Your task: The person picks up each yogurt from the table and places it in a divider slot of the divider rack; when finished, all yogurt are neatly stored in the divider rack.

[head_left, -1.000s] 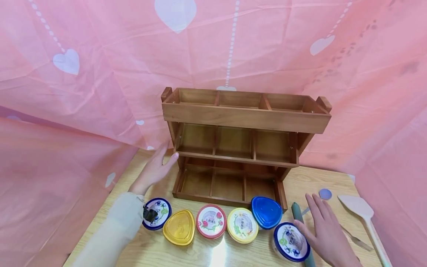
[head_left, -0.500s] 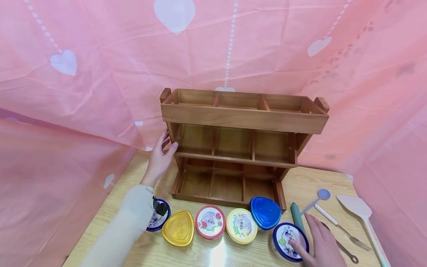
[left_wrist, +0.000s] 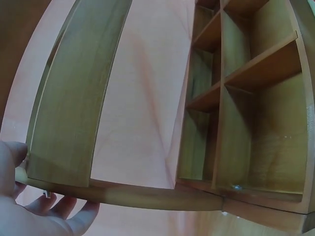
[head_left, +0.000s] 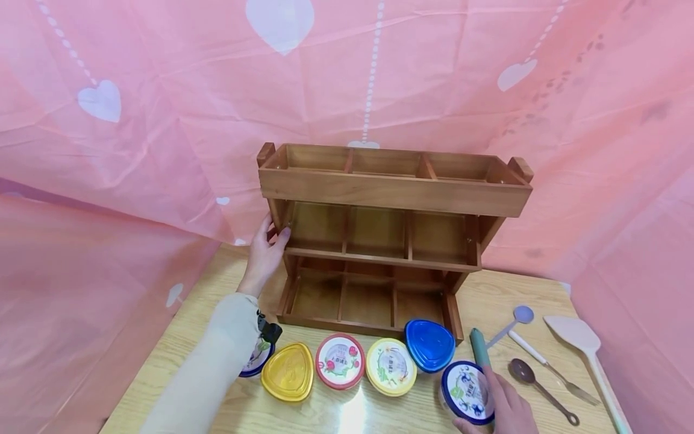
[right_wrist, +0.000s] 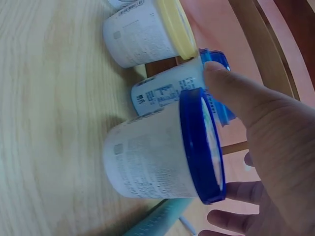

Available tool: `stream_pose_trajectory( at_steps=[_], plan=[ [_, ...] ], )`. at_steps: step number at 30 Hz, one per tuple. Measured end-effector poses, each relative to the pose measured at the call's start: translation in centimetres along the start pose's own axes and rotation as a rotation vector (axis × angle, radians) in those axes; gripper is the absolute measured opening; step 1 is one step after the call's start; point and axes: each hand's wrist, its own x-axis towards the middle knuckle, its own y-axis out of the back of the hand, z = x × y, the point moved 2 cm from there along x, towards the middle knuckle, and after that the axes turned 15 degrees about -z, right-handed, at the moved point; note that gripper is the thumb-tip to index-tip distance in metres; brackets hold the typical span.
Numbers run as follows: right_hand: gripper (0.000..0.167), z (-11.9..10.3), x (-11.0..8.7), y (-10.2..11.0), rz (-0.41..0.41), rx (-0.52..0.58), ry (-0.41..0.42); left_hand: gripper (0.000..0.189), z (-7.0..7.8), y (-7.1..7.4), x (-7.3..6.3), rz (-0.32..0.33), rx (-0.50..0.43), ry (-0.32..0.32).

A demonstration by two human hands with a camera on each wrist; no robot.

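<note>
A three-tier wooden rack [head_left: 374, 262] with divided compartments stands at the middle of the table. My left hand [head_left: 262, 256] grips its left side frame. In the left wrist view, thumb and fingers lie on opposite sides of the wooden side piece [left_wrist: 142, 195]. My right hand [head_left: 509, 405] is spread at the blue-rimmed tub [head_left: 467, 393] at front right. The right wrist view has the thumb raised past the tub's lid [right_wrist: 199, 147], with the other fingers on the lid's far side. A green-handled tool [head_left: 479, 348] lies beside that tub, partly hidden by the hand.
Along the rack's front stand a yellow triangular-lidded tub [head_left: 288, 372], a red-rimmed tub [head_left: 340, 361], a yellow-rimmed tub [head_left: 391, 366] and a blue triangular-lidded tub [head_left: 430, 345]. Another blue-rimmed tub [head_left: 256, 360] is half hidden under the left wrist. A spatula [head_left: 575, 333], fork [head_left: 576, 390] and spoons lie right.
My left hand has moved up and right onto the rack's side frame. My right hand has come down and left to the blue-rimmed tub, uncovering the fork and brown spoon.
</note>
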Motion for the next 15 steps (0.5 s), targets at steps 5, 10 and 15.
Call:
stream_pose_trajectory(
  at_steps=[5,10,15],
  plan=[
    [0.14,0.1,0.2,-0.4,-0.033,0.003,-0.049,0.056,-0.2,0.0,0.1,0.01,-0.012,-0.01],
    [0.138,0.2,0.1,-0.7,0.04,0.0,-0.018,0.055,-0.5,0.0,0.2,0.007,-0.046,-0.036],
    [0.131,0.3,-0.1,-1.2,0.131,0.0,0.027,0.055,0.5,-0.1,-0.2,-0.015,-0.057,-0.015]
  ],
)
